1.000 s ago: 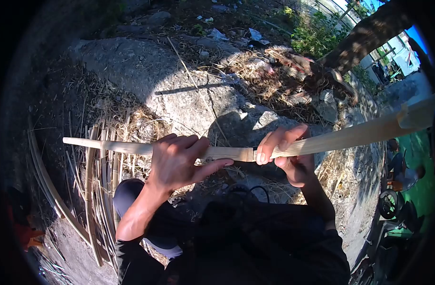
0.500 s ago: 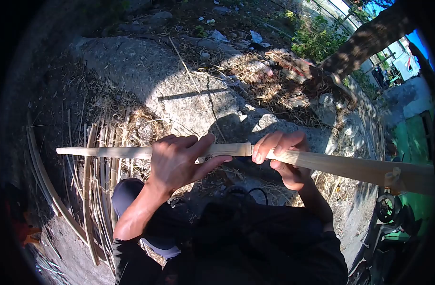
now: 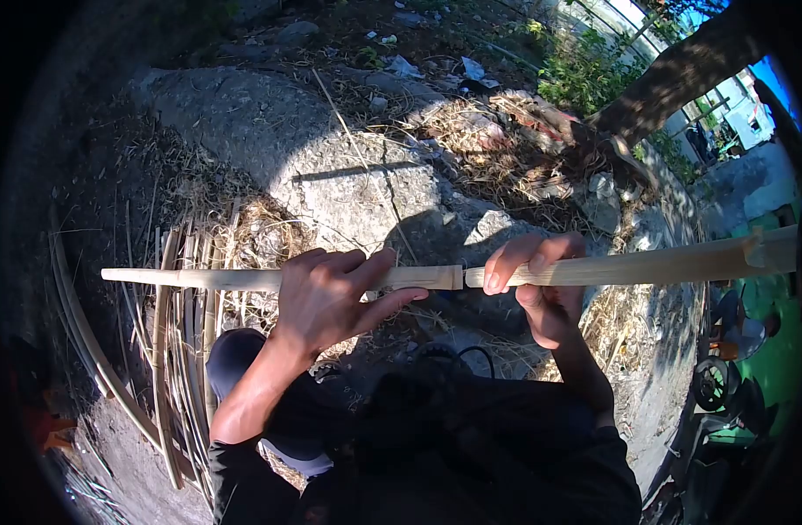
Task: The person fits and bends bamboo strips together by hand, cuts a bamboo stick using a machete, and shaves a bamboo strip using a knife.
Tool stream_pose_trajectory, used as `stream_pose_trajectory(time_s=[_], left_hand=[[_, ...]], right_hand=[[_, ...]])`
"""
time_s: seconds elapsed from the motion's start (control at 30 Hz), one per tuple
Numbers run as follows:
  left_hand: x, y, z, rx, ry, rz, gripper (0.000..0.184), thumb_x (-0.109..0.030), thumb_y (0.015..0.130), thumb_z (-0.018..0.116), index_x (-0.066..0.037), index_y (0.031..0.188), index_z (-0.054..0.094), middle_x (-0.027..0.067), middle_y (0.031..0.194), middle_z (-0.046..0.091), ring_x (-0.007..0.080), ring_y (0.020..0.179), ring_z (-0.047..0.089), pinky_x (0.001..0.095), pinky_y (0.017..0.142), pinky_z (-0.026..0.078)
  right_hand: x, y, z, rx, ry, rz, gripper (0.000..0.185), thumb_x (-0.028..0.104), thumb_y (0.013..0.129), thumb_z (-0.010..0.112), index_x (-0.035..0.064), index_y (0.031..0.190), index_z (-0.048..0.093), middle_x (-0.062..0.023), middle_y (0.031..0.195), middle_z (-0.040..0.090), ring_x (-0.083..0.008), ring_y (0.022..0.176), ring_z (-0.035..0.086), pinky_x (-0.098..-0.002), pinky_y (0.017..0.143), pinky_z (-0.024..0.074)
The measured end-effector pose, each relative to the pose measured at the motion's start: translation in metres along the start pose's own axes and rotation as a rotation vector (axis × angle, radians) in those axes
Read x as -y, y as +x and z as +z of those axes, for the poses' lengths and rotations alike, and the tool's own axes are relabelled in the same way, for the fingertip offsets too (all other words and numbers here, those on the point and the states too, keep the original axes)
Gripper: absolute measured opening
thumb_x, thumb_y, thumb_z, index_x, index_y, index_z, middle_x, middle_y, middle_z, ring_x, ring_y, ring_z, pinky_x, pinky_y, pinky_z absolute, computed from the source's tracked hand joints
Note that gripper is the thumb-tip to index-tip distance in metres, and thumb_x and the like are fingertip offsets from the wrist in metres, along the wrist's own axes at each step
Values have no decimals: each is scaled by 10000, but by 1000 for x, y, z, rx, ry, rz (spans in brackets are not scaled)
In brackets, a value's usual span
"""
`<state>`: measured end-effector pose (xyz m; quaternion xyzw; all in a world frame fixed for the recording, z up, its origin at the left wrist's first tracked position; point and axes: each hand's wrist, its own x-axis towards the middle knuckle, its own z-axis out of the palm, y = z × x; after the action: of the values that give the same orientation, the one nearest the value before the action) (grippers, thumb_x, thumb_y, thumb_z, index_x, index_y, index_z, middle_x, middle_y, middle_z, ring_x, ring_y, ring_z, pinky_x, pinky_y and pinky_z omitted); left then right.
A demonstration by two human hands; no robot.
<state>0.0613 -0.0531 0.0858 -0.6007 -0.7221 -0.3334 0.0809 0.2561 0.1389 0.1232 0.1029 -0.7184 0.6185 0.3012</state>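
My left hand [image 3: 326, 293] is closed around a long, pale, tapering bamboo piece [image 3: 195, 278], its thumb stretched along the lower edge. This piece has a squared end right of the thumb. My right hand [image 3: 554, 313] grips a second pale bamboo strip [image 3: 646, 269] near its inner end, thumb and fingers pinching it. Outward to the right the strip widens, with a raised node near the frame's edge. The two pieces lie almost in line, end to end, with a narrow dark gap between them; whether something thin joins them there I cannot tell.
Several bamboo strips [image 3: 164, 350] lie on the ground at left. A pale rock slab [image 3: 348, 192] lies ahead, with dry straw [image 3: 506, 166] beyond. A tree trunk [image 3: 681, 74] leans at upper right. A person [image 3: 749, 334] and a wheel [image 3: 714, 383] show at far right.
The right bamboo strip has swung upward at its outer end and turned about its length. My right hand has shifted right and rotated with it. My left hand stays nearly still.
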Motion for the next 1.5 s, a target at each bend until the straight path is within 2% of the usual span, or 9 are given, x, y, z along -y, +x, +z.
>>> stream_pose_trajectory(time_s=[0.27,0.37,0.57,0.83,1.1,1.37,1.5], left_hand=[[0,-1,7,73,35,6,487,-553,806,859,-104,989,817,20,658,723,184,530,687,326,516,519],[-1,-3,12,60,23,18,472,-542,801,865,-109,984,816,17,661,722,188,541,694,330,522,529],[-5,-1,8,39,-18,29,446,-499,785,890,-104,978,812,32,657,715,200,541,697,341,524,544],[-4,-4,12,40,5,35,469,-526,784,883,-106,981,810,29,630,697,195,518,680,328,508,536],[-3,-4,12,49,47,39,482,-594,776,859,-129,859,766,2,577,641,192,490,649,333,484,488],[-2,-5,15,68,44,49,481,-595,808,835,-125,888,776,15,600,656,207,503,657,345,500,499],[-1,-4,15,66,29,35,477,-587,803,838,-123,893,776,17,602,653,210,497,648,347,500,497]], right_hand=[[4,1,0,-32,13,-37,316,-72,974,629,60,1168,416,-195,945,680,-261,875,702,-415,821,584],[0,3,6,2,29,-71,307,-65,977,631,60,1160,417,-193,938,679,-259,861,706,-413,805,589],[-2,0,10,-34,22,46,218,12,1018,627,53,1107,432,-200,950,679,-263,874,710,-412,808,588],[-5,0,10,6,38,58,220,37,1022,640,27,1156,466,-217,986,681,-251,885,704,-417,832,593],[-3,2,11,32,11,25,225,0,1021,623,17,1175,460,-222,1015,674,-253,918,704,-406,861,591],[-4,-1,11,56,14,26,239,-11,1025,611,28,1209,464,-213,1047,665,-254,951,703,-402,878,590],[-2,0,14,8,49,59,157,-3,1022,619,13,1135,511,-203,1027,669,-255,938,705,-396,876,590]])
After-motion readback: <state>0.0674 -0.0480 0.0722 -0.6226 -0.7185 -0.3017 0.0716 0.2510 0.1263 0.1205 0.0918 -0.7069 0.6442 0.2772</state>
